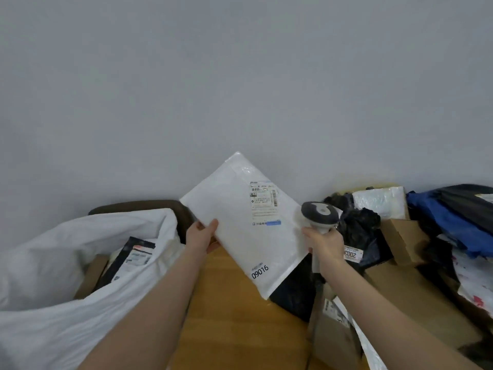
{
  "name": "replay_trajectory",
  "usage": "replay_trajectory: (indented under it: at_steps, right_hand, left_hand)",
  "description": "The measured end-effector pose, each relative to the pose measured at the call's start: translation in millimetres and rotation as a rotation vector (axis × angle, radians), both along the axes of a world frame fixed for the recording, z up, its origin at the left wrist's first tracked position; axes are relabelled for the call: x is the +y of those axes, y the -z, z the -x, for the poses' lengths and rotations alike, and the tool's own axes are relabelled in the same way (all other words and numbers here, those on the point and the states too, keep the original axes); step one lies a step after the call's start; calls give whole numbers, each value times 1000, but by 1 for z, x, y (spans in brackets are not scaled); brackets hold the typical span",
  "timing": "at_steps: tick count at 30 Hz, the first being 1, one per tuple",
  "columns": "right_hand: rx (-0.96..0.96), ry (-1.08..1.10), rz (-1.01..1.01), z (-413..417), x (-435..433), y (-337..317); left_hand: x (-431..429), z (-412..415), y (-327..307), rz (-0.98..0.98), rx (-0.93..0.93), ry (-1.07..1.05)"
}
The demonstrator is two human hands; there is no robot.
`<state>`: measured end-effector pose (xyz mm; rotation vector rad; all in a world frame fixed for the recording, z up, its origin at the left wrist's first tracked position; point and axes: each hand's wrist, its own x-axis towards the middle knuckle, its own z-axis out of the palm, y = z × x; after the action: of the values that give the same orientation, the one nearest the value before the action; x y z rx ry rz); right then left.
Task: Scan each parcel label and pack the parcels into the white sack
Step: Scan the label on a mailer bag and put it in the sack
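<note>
Centrally, the left hand (202, 235) pinches a white parcel (245, 222) by its edge, label (264, 200) up, while the right hand (324, 245) grips a scanner (320, 213); the white sack (53, 263) gapes at lower left.

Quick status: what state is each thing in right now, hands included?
white parcel: held up, label showing.
left hand: grips the white parcel's edge.
scanner: held beside the white parcel.
right hand: grips the scanner.
white sack: open, a dark parcel inside.
parcel pile: outside the sack, right.
</note>
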<state>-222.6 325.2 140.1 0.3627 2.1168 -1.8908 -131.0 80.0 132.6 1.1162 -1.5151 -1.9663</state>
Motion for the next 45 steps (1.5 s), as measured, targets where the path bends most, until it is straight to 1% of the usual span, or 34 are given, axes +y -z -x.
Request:
replay_trajectory:
  at_steps: [3,7,9,11,14,17,18,19,20,21,22,23,24,26,28,32,33,36,37,39,41,43,45]
  right_hand:
    - [-41,-69,14,-17,-27,3]
    - [-97,-195,154,-50,-87,-7]
    - [-62,-272,148,-66,-121,-15]
    - [15,-311,98,-79,-154,-26]
    - [139,-411,-59,-95,-206,-42]
    - [200,-516,-187,-108,-262,-52]
    - [208,-547,-213,-112,-282,-53]
    - [211,-588,-215,-116,-303,-54]
    - [203,-640,-191,-123,-324,-53]
    - [197,-678,-179,-130,-343,-50]
    - [192,-693,-206,-137,-362,-45]
    - [179,-707,-251,-145,-379,-41]
    - [152,-734,-270,-152,-395,-35]
    - [50,-822,-236,-165,-420,-24]
    - [-22,-862,-215,-169,-434,-16]
    - [-60,-766,-265,-150,-428,-8]
    - [-78,-731,-263,-143,-423,-7]
    - [-132,-639,-225,-127,-407,-6]
    - [-149,-613,-207,-124,-402,-5]
    - [-181,-554,-157,-118,-390,-5]
    - [-199,-493,-97,-113,-374,-5]
    - [-213,-452,-51,-110,-356,-3]
    - [-232,-409,-5,-110,-336,-3]
  left_hand:
    - [-25,-33,-22,26,30,-112]
    - [-54,-79,-42,-53,80,-220]
    - [-70,-103,-44,-91,97,-248]
    - [-90,-126,-45,-115,87,-280]
    - [-130,-161,-44,-145,8,-379]
    - [-179,-197,-37,-213,-37,-434]
    - [-197,-209,-34,-194,-99,-442]
    - [-215,-220,-31,-129,-201,-448]
    - [-233,-231,-26,-20,-323,-436]
    - [-249,-240,-22,103,-429,-403]
    - [-264,-246,-17,217,-492,-327]
    - [-276,-249,-13,312,-509,-214]
    - [-285,-250,-8,362,-494,-97]
    - [-297,-244,0,395,-484,134]
    - [-306,-230,12,437,-517,322]
    - [-305,-196,42,472,-547,577]
    - [-301,-188,50,505,-581,645]
    - [-293,-170,79,628,-788,881]
    - [-291,-167,88,645,-850,920]
    - [-291,-161,97,656,-877,885]
    - [-293,-152,95,694,-821,767]
    - [-290,-137,81,781,-786,649]
    - [-282,-117,61,884,-756,589]
